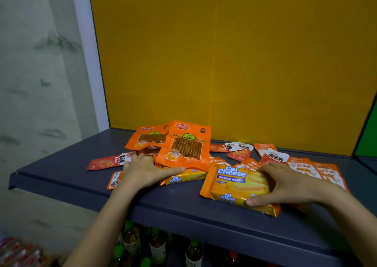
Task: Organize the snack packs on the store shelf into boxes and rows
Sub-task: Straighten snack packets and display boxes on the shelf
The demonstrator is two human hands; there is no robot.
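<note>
At the back of the bay stands a tall yellow panel (224, 62), and beneath it runs the dark grey shelf (71, 183) that carries the whole loose heap of snack packs. Under the shelf's front edge the green caps of several bottles (130, 238) show in shadow.

The largest single pack is a Cal Cheese wafer pack (234, 185), lying near the front edge toward the right. The right hand (289, 183) grips it, thumb on the near edge and fingers curled over the far one. A second Cal Cheese pack (183, 178) lies just to its left, partly under two orange window pouches (185, 146) that lean up toward the panel.

The left hand (142, 168) rests spread on the heap, fingers relaxed — its thumb stretched along the second pack's top edge, gripping nothing. A red sachet (106, 162) lies just beside its fingers. More small sachets — orange and white (304, 167) — are scattered behind the right hand.
</note>
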